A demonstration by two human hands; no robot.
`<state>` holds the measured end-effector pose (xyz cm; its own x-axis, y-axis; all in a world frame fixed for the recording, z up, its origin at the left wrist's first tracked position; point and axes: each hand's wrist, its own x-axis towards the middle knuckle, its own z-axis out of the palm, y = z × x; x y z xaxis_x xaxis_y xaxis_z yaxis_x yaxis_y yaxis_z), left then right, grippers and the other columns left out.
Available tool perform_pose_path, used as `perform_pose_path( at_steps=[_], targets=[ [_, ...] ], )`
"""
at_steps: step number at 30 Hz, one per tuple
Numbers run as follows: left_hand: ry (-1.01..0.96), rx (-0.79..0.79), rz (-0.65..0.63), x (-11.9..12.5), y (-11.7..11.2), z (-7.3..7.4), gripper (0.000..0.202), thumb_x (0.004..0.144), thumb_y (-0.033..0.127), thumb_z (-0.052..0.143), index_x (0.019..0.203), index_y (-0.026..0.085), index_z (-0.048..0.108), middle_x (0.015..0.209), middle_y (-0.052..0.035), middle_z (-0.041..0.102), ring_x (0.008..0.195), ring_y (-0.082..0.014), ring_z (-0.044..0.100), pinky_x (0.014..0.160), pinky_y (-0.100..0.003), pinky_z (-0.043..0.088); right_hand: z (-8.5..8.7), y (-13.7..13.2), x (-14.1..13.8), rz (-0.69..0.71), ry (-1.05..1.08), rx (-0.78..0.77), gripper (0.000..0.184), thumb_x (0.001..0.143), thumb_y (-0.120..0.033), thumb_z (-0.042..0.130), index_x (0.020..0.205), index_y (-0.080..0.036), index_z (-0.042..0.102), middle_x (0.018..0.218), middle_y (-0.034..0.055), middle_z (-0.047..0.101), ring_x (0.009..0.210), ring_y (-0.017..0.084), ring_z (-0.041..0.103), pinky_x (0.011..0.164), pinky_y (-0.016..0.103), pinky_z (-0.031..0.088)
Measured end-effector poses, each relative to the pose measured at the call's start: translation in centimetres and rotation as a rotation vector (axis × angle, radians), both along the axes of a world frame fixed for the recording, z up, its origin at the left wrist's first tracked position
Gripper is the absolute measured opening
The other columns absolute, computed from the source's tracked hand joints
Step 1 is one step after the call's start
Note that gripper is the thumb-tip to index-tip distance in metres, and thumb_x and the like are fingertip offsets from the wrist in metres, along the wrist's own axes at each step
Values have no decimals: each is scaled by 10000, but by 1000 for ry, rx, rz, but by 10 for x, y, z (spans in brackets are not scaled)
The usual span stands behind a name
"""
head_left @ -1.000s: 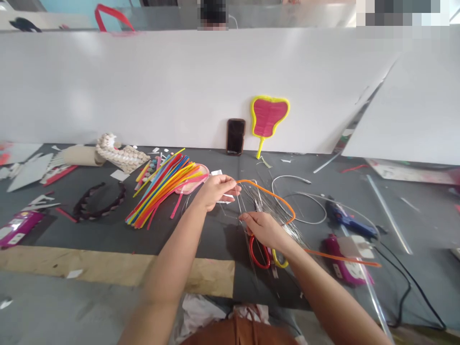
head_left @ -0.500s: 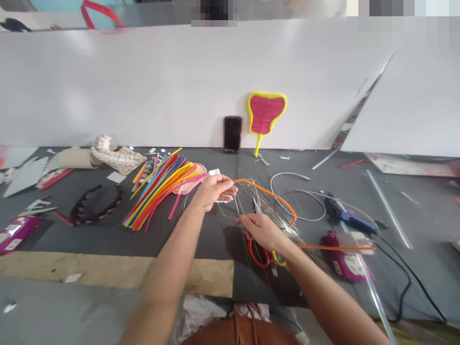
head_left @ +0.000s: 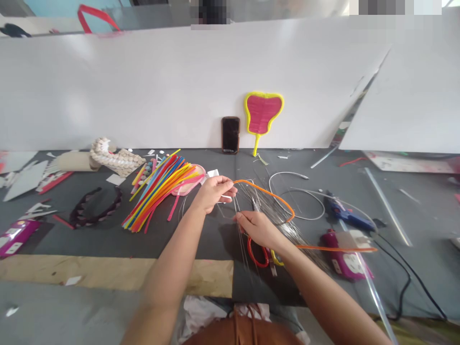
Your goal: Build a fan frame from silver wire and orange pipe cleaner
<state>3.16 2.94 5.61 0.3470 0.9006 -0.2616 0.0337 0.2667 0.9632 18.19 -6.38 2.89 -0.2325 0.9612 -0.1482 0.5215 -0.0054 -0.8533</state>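
Note:
My left hand (head_left: 214,192) is closed in a pinch on one end of an orange pipe cleaner (head_left: 271,189), which arcs to the right. My right hand (head_left: 256,229), lower and nearer me, pinches a thin metal wire (head_left: 236,205) that runs up to the left hand; its fingertips are partly hidden. Under and beyond the right hand lies a bundle of loose silvery wires (head_left: 278,215). Scissors (head_left: 257,252) with red and yellow handles rest beneath the right wrist. Another orange length (head_left: 336,248) emerges past the right forearm; whether it joins the arc is hidden.
Coloured pipe cleaners (head_left: 158,196) lie in a pile at left, near a dark braided headband (head_left: 95,207). A blue glue gun (head_left: 350,215) and purple power strip (head_left: 347,262) sit at right. A phone (head_left: 230,135) and pink-yellow fan (head_left: 264,115) lean on the white partition (head_left: 161,91).
The camera view has shifted slightly. Both hands keep their grips, and the right hand has moved slightly up and left.

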Motion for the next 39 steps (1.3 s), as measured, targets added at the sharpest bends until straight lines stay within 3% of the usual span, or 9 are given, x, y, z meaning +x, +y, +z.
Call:
perform_pose_path(
  at_steps=[2, 5, 9, 13, 16, 25, 39],
  targets=[
    [6, 12, 1, 2, -1, 0, 269, 692, 379, 678, 770, 146, 568, 745, -56, 666, 635, -129, 623, 544, -245, 524, -2, 2, -2, -11, 64, 18, 388, 895, -406, 356, 730, -172, 617, 640, 4, 618, 525, 95, 490, 527, 214, 357],
    [15, 40, 14, 4, -3, -1, 257, 700, 380, 658, 754, 146, 569, 740, -51, 654, 634, -122, 606, 538, -234, 519, -4, 6, -6, -39, 232, -45, 264, 857, -364, 430, 921, -168, 595, 656, -2, 635, 460, 82, 436, 481, 208, 349],
    [22, 74, 46, 7, -4, -1, 234, 710, 363, 635, 749, 145, 560, 739, -45, 637, 637, -118, 590, 525, -220, 510, -2, 12, -12, -100, 374, -102, 296, 820, -319, 466, 1060, -155, 524, 677, -11, 628, 402, 65, 340, 416, 200, 295],
    [36, 113, 86, 9, -3, 1, 231, 699, 359, 635, 748, 146, 562, 718, -35, 636, 610, -110, 580, 525, -218, 499, 4, 23, -15, -135, 325, 9, 229, 843, -311, 428, 945, -160, 566, 643, -9, 596, 477, 85, 424, 483, 207, 350],
    [32, 134, 86, 8, 2, 5, 240, 678, 367, 652, 742, 147, 581, 695, -26, 632, 596, -114, 578, 532, -231, 499, 9, 34, -16, -124, 349, 45, 277, 874, -361, 387, 852, -159, 575, 582, -17, 551, 476, 85, 423, 481, 203, 347],
    [105, 186, 124, 2, 14, 7, 308, 689, 439, 648, 808, 154, 652, 701, -21, 617, 594, -111, 567, 485, -198, 474, 20, 47, -6, -134, 368, 25, 268, 859, -331, 404, 932, -169, 605, 506, -48, 515, 447, 89, 420, 469, 200, 342],
    [144, 182, 18, 5, 13, 11, 272, 698, 417, 648, 784, 159, 637, 657, -11, 575, 564, -111, 554, 480, -205, 479, 22, 50, -3, -116, 306, 57, 250, 861, -283, 372, 851, -167, 593, 521, -39, 527, 463, 87, 449, 488, 200, 355]
  ],
)
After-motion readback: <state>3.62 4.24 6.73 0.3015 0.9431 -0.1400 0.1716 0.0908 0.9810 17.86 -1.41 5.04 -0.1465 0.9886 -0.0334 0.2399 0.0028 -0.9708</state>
